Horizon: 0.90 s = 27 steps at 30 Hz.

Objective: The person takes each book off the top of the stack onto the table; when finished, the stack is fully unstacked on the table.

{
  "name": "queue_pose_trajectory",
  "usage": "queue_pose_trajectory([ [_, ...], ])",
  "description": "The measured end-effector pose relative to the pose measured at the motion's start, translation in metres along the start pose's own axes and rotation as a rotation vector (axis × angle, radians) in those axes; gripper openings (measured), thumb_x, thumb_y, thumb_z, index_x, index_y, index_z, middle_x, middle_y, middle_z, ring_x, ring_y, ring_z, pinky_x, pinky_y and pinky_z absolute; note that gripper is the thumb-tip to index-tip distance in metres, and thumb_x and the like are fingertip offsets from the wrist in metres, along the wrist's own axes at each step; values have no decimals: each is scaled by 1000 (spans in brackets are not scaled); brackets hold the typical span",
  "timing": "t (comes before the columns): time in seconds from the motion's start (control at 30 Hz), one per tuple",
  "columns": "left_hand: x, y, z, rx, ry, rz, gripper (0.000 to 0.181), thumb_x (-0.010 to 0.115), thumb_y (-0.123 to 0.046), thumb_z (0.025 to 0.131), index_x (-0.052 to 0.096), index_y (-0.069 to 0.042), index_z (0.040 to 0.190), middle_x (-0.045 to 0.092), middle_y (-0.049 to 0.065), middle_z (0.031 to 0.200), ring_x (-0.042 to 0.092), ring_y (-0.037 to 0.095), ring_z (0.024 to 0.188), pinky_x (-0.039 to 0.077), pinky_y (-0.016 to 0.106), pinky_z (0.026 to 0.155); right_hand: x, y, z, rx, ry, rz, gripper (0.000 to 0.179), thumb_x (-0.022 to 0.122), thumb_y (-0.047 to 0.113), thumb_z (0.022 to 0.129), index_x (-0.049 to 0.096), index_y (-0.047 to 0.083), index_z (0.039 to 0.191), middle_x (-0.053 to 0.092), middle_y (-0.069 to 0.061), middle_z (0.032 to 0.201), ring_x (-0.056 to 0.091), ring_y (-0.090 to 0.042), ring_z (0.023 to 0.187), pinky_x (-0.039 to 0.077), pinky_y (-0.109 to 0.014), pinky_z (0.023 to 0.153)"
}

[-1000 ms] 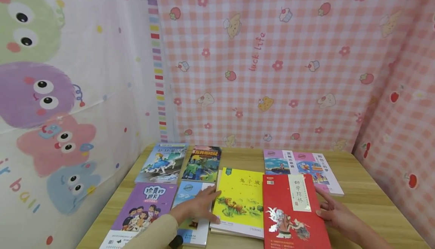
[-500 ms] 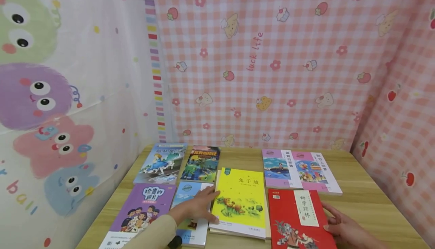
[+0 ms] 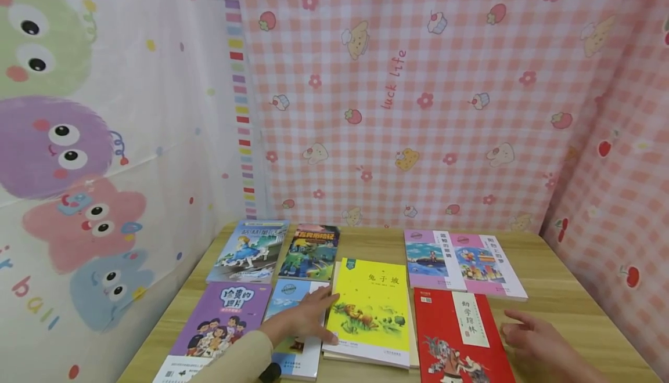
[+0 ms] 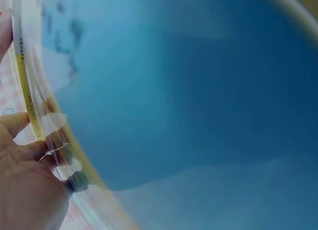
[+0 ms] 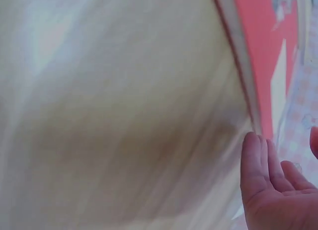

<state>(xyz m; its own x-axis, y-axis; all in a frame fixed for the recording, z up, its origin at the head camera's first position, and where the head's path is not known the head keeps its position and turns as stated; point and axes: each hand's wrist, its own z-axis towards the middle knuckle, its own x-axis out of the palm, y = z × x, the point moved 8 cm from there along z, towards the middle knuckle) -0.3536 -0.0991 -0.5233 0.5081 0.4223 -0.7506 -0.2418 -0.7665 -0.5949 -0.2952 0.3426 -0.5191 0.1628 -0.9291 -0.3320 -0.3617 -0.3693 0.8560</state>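
My left hand (image 3: 305, 316) touches the left edge of a yellow book (image 3: 368, 307) with its fingertips and thumb. That book lies on a cream-edged one (image 3: 413, 345) that shows at its right side. In the left wrist view the fingers of the left hand (image 4: 30, 175) reach the book's narrow yellow-and-white spine (image 4: 23, 81). A red book (image 3: 455, 325) with a white title strip lies right of the yellow one. Just beyond its right edge is my right hand (image 3: 538, 339), holding nothing. The right wrist view shows its extended fingertips close to the red book's edge (image 5: 248, 86).
Below my left forearm lies a light-blue book (image 3: 295, 293), with a purple one (image 3: 225, 319) left of it. Behind them are a blue storybook (image 3: 251, 252) and a dark-green one (image 3: 309, 252). Two pink-and-white books (image 3: 431, 275) lie at the back right of the wooden table (image 3: 569, 302).
The red book has moved toward me and slightly right, off the yellow book and the pink-and-white ones. My right hand has let go of it. My left hand stays in place.
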Motion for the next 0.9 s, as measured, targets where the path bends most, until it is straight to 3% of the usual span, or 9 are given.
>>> queue_pose_trajectory([
  [0.1, 0, 4, 2, 3, -9, 4, 97, 85, -43, 75, 36, -17, 155, 15, 8, 165, 7, 37, 150, 10, 62, 116, 4, 13, 3, -19, -19, 9, 71, 60, 19, 99, 22, -15, 148, 54, -33, 129, 63, -32, 105, 55, -48, 87],
  [0.2, -1, 4, 2, 6, -21, 19, 101, 85, -47, 74, 35, -15, 155, 16, 7, 165, 8, 34, 150, 9, 59, 117, 22, 30, 7, -37, -13, 42, 69, 60, 19, 99, 24, -11, 150, 49, -32, 135, 62, -31, 106, 54, -47, 89],
  [0.47, -7, 2, -1, 15, -16, -7, 98, 84, -43, 78, 33, -10, 156, 14, 15, 164, 9, 37, 150, 17, 61, 115, 98, 72, 20, -67, 31, 133, 58, 60, 16, 99, 37, -6, 147, 51, -30, 134, 63, -35, 110, 53, -48, 91],
  [0.67, -6, 5, -1, 16, 3, -2, 92, 82, -41, 81, 35, -12, 155, 11, 15, 164, 8, 37, 150, 18, 59, 116, 138, 79, 31, -46, 72, 187, 57, 57, 9, 99, 33, -10, 147, 59, -25, 126, 65, -29, 103, 55, -45, 87],
  [0.9, -5, 4, -2, 47, -8, 1, 90, 83, -40, 80, 38, -12, 154, 12, 19, 163, 9, 38, 149, 17, 59, 116, 151, 79, 39, -14, 72, 160, 59, 57, 11, 99, 31, -12, 146, 61, -23, 123, 65, -28, 102, 56, -43, 85],
])
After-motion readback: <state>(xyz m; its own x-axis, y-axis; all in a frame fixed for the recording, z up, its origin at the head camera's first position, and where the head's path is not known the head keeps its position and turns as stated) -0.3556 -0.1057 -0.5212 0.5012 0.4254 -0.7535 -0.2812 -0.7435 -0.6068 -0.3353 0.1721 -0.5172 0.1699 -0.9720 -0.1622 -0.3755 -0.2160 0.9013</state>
